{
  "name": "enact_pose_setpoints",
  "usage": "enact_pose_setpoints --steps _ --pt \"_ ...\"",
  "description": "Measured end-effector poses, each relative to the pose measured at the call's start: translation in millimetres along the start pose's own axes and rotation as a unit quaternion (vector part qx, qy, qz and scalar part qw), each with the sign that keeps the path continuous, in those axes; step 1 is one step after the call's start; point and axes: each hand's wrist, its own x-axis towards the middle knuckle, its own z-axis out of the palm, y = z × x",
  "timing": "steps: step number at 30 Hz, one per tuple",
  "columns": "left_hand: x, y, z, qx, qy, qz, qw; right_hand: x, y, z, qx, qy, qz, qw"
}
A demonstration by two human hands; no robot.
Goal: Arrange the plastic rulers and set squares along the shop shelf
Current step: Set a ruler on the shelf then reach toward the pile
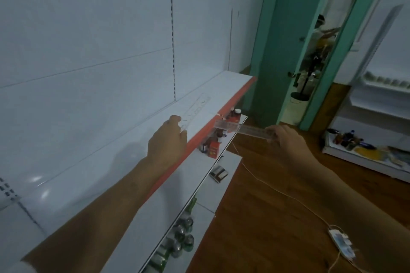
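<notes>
From the head view, the left hand [166,139] grips the near end of a clear ruler [195,109] lying flat on the white top shelf [124,150]. The right hand [288,139] holds a second clear ruler [243,129] in the air just past the shelf's red edge. Lower shelves carry red boxes [214,148], brown bottles [237,113] and green cans [180,237]; their labels are unreadable.

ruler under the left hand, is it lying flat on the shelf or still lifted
Lying flat. The clear ruler rests along the white shelf top, with the left hand on its near end. The right hand holds another ruler in the air.
</notes>
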Motion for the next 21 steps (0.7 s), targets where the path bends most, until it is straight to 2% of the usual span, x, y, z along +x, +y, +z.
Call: enact_pose_setpoints --steps 9,21 --pt "76 43 73 0.006 -0.006 -0.025 1.000 94 69 22 0.018 -0.019 -0.004 1.000" --pt "244 38 136 -0.001 0.011 -0.026 1.000 258 108 58 0.041 -0.011 -0.003 0.999"
